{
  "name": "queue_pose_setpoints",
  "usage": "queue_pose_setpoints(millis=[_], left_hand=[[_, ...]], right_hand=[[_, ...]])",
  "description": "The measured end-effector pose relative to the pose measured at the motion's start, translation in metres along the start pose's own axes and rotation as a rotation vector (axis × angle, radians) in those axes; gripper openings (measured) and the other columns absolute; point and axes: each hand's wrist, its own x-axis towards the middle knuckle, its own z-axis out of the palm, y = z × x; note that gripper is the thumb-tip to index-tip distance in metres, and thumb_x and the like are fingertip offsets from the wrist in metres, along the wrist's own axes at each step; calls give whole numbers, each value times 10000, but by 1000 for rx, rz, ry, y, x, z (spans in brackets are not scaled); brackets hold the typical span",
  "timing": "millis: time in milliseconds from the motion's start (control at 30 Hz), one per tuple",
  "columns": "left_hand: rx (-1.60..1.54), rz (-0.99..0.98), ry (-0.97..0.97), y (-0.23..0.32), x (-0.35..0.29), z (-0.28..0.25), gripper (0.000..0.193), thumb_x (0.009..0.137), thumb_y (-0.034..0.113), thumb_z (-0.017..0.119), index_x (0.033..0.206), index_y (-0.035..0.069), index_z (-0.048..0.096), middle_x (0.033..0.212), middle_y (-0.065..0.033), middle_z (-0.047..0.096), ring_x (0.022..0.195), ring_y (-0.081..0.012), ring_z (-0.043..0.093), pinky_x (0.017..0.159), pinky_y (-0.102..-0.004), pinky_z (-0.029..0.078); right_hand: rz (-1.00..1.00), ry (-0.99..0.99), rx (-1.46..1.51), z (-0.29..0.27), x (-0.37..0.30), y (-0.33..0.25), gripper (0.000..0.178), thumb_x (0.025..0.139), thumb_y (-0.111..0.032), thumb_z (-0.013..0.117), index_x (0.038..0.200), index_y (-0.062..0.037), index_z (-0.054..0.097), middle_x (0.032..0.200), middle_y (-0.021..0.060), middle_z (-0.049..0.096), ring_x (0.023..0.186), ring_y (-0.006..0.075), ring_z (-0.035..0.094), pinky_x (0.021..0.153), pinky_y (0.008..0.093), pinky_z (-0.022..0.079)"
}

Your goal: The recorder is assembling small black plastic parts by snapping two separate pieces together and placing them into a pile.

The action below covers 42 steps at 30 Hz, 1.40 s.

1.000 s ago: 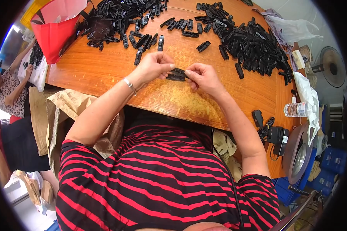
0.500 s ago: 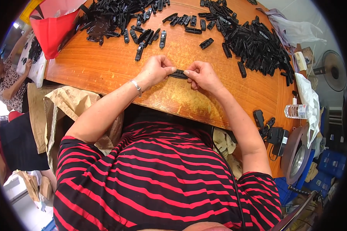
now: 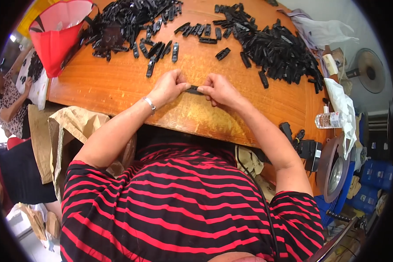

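Note:
Between my two hands, just above the wooden table (image 3: 131,98), is a small black oblong plastic part (image 3: 194,90). My left hand (image 3: 169,86) pinches its left end with thumb and fingers. At its right end, my right hand (image 3: 219,90) grips it the same way. Fingertips cover both ends, so its details are too small to make out. Similar black parts lie beyond my hands: a dense pile (image 3: 284,54) at the right, another pile (image 3: 122,26) at the left, and several loose ones between them.
A red bag (image 3: 56,41) stands at the far left. Brown paper (image 3: 76,124) hangs by the table's left edge. At the right are a clear bottle (image 3: 327,120), a black power adapter (image 3: 309,149), a metal basin (image 3: 332,170) and a fan (image 3: 369,70). Another person (image 3: 13,100) works at the left.
The view has shifted slightly, so the table and piles sit further left. Both hands still pinch the part, which looks turned a little, with less of it showing between the fingers.

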Motion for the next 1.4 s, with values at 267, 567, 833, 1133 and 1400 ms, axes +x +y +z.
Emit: queue_pose_setpoints(millis=[267, 567, 833, 1133, 1400], left_hand=[[115, 172, 46, 74, -89, -99, 167, 791, 53, 727, 792, 17, 563, 719, -35, 522, 680, -130, 508, 628, -293, 439], [575, -232, 246, 29, -252, -203, 119, 732, -37, 642, 786, 11, 546, 737, 0, 523, 706, -92, 509, 620, -248, 420], [442, 172, 386, 71, -135, -164, 98, 815, 43, 664, 827, -12, 583, 689, -88, 559, 615, -164, 548, 598, -285, 453], [712, 270, 219, 20, 74, -55, 229, 802, 195, 690, 916, 14, 611, 871, -185, 660, 865, -360, 645, 736, -443, 506], [470, 196, 271, 23, 75, -38, 211, 796, 59, 676, 962, -17, 569, 872, -200, 661, 841, -305, 677, 720, -359, 558]], right_hand=[[4, 97, 120, -22, -5, 2, 189, 931, -197, 619, 881, -21, 574, 737, 68, 631, 543, 88, 580, 454, 250, 441], [-22, 591, -705, -63, 61, -13, 508, 832, -449, 688, 1006, 13, 567, 846, 196, 671, 824, 328, 674, 694, 401, 541], [-201, 624, -815, -56, 78, 18, 348, 811, -254, 671, 1058, -35, 559, 969, 200, 657, 901, 355, 654, 759, 442, 522], [-617, 350, -611, 36, 15, 4, 166, 782, -14, 566, 943, -52, 571, 903, 171, 599, 782, 392, 614, 694, 467, 511], [-676, 479, -469, 29, 13, 6, 237, 880, -192, 636, 1053, -44, 572, 946, 129, 614, 678, 286, 635, 603, 347, 518]])
